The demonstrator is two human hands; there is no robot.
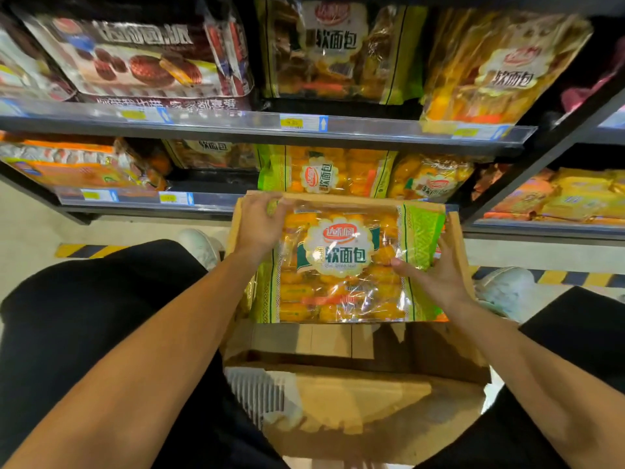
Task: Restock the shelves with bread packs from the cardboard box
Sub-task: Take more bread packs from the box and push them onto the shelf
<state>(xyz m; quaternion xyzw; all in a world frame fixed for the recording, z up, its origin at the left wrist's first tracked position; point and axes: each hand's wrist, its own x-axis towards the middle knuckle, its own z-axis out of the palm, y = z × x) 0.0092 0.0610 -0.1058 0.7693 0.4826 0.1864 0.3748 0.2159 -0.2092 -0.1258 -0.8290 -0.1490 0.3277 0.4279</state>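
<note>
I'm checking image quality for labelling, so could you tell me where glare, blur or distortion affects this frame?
Head view: glare streaks the clear wrap of the held bread pack and the shelf-edge strip; wide-angle distortion bows the shelves; the top-shelf packs look soft, the price tags unreadable.

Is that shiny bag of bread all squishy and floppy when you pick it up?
Probably a bit floppy: the bread pack is thin crinkly plastic, and the left hand and right hand hold it at both ends. Likely light, since it holds small soft rolls. The glossy wrap might be slippery, and squeezing could squash the bread.
</note>
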